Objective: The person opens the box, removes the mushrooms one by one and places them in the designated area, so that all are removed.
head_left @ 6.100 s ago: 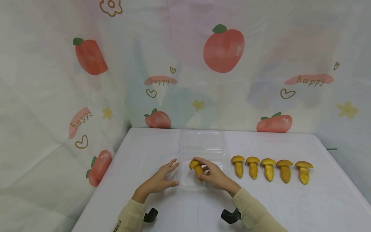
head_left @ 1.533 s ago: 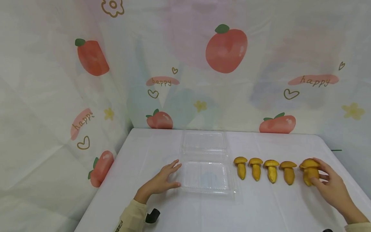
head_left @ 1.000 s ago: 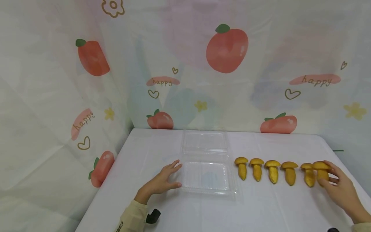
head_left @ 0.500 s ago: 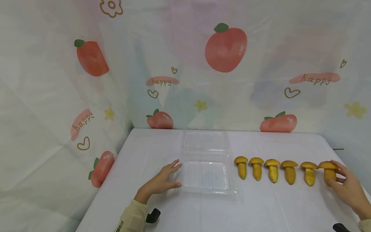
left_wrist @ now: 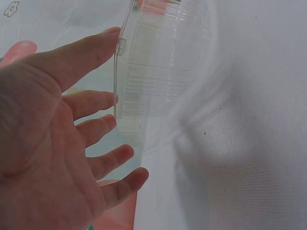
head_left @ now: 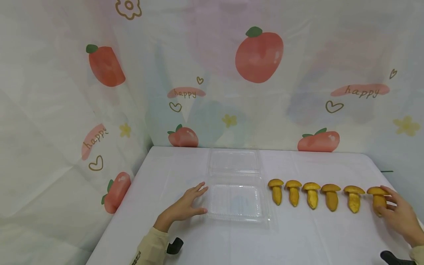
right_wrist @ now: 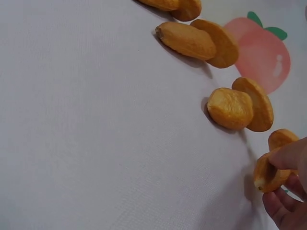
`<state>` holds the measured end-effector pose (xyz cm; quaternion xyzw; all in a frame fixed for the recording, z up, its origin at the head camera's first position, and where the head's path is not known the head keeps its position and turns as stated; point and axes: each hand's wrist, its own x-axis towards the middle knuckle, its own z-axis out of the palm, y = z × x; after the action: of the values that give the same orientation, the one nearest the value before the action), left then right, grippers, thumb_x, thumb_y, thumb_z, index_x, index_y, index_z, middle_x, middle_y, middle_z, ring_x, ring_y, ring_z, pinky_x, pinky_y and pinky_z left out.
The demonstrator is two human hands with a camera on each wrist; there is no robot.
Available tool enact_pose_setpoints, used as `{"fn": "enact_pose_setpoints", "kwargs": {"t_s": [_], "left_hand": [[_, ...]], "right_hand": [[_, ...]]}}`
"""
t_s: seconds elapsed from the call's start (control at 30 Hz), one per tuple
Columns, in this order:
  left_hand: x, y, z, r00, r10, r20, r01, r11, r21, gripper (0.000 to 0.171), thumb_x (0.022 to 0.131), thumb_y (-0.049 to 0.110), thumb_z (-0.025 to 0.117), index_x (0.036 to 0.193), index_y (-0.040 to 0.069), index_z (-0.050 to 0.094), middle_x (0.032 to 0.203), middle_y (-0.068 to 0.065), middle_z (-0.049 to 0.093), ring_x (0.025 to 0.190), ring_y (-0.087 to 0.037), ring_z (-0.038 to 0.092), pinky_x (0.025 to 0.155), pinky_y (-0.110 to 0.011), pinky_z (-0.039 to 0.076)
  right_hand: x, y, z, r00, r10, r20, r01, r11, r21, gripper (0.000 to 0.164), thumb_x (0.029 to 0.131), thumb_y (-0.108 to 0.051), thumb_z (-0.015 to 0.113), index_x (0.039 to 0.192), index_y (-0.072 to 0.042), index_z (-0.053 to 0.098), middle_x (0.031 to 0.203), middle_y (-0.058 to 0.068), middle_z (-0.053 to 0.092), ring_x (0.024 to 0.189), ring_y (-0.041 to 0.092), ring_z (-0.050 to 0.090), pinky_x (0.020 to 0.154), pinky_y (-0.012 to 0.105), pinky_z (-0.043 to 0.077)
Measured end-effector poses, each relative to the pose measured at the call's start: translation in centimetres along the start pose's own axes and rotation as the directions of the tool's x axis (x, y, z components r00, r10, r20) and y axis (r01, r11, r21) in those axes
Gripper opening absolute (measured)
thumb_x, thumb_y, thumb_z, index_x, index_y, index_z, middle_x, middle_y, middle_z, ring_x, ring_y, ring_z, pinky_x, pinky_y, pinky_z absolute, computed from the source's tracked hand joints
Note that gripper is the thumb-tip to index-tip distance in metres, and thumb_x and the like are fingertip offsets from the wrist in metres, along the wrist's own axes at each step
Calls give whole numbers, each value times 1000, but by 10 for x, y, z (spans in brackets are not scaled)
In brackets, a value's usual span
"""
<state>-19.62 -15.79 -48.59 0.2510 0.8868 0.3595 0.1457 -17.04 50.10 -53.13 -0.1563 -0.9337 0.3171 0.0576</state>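
My right hand [head_left: 399,217] pinches a yellow-brown mushroom [head_left: 378,201] at the right end of a row, thumb on its stem and fingers behind. The right wrist view shows the thumb over the stem of this mushroom [right_wrist: 266,173], its tip close to the cloth. Several similar mushrooms [head_left: 332,198] lie to the left, caps toward the back. My left hand [head_left: 181,207] is spread beside a clear plastic clamshell box [head_left: 232,200], which holds nothing. In the left wrist view, the thumb and fingertips touch the edge of the box [left_wrist: 158,76].
The clamshell's lid [head_left: 233,161] lies folded back toward the rear wall. A white cloth covers the table [head_left: 251,243]. Behind and to the left hang fruit-printed curtains [head_left: 212,73]. Black curved pieces [head_left: 175,246] sit at both wrists.
Six seconds ago my right hand held a mushroom over the box. It has since carried it right, past the fifth mushroom, and lowered it at the row's end. The left hand has stayed put.
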Motion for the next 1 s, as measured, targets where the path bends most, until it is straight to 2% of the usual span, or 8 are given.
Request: {"fn": "enact_pose_setpoints", "kwargs": {"t_s": [0.03, 0.37, 0.47, 0.63, 0.73, 0.8, 0.9, 1.0], "left_hand": [[0, 0, 0, 1000, 1, -1, -1, 1000, 3, 78, 94, 26, 73, 158, 6, 33, 170, -16, 17, 155, -44, 17, 119, -66, 27], [2, 1, -2, 1000, 4, -5, -4, 1000, 7, 77, 94, 24, 72, 158, 5, 33, 170, -16, 17, 154, -45, 18, 119, -67, 26], [2, 1, -2, 1000, 8, -1, -8, 1000, 5, 77, 94, 24, 72, 158, 5, 33, 170, -16, 17, 154, -45, 18, 119, -67, 26], [4, -1, -3, 1000, 21, 0, -21, 1000, 7, 77, 95, 26, 72, 158, 4, 33, 170, -17, 17, 155, -44, 17, 119, -66, 26], [5, -3, -2, 1000, 22, -2, -22, 1000, 4, 78, 95, 29, 72, 158, 5, 33, 170, -16, 17, 155, -43, 17, 119, -66, 26], [4, -5, -1, 1000, 18, -4, -18, 1000, 0, 78, 95, 30, 72, 158, 6, 33, 170, -15, 17, 155, -42, 17, 119, -66, 26], [4, -7, 1, 1000, 13, -4, -13, 1000, 2, 78, 95, 30, 72, 158, 7, 33, 170, -14, 17, 155, -42, 17, 119, -66, 26], [3, -7, 2, 1000, 17, -5, -17, 1000, 7, 78, 94, 29, 72, 158, 6, 34, 170, -15, 17, 155, -44, 18, 119, -66, 26]], "right_hand": [[2, 2, 1, 1000, -1, 1, 1, 1000, -1, 77, 91, 7, 50, 156, 10, 9, 137, 49, 27, 113, 64, 38, 57, 22, 48], [12, 7, 8, 1000, 25, 12, -24, 999, -24, 77, 91, 10, 51, 155, 12, 8, 132, 49, 28, 108, 63, 40, 68, 50, 55], [11, 5, 8, 998, 51, 19, -51, 998, -33, 77, 92, 9, 50, 156, 11, 6, 133, 50, 27, 109, 62, 40, 71, 52, 56], [9, 5, 6, 999, 46, 20, -45, 998, -35, 78, 92, 6, 49, 157, 9, 4, 131, 51, 30, 109, 61, 42, 57, 20, 47], [9, 5, 5, 999, 40, 22, -39, 999, -38, 79, 92, 5, 49, 156, 9, 3, 130, 51, 30, 108, 61, 42, 55, 16, 42], [8, 4, 6, 998, 58, 30, -57, 998, -37, 80, 92, 5, 49, 157, 8, 2, 132, 50, 29, 109, 61, 41, 63, 27, 51], [7, 4, 8, 996, 85, 36, -84, 996, -37, 80, 93, 4, 49, 157, 8, 1, 133, 50, 28, 110, 61, 40, 74, 48, 54], [7, 5, 9, 996, 88, 33, -87, 996, -36, 80, 93, 3, 49, 157, 7, 1, 134, 49, 27, 110, 60, 41, 72, 45, 53]]}}
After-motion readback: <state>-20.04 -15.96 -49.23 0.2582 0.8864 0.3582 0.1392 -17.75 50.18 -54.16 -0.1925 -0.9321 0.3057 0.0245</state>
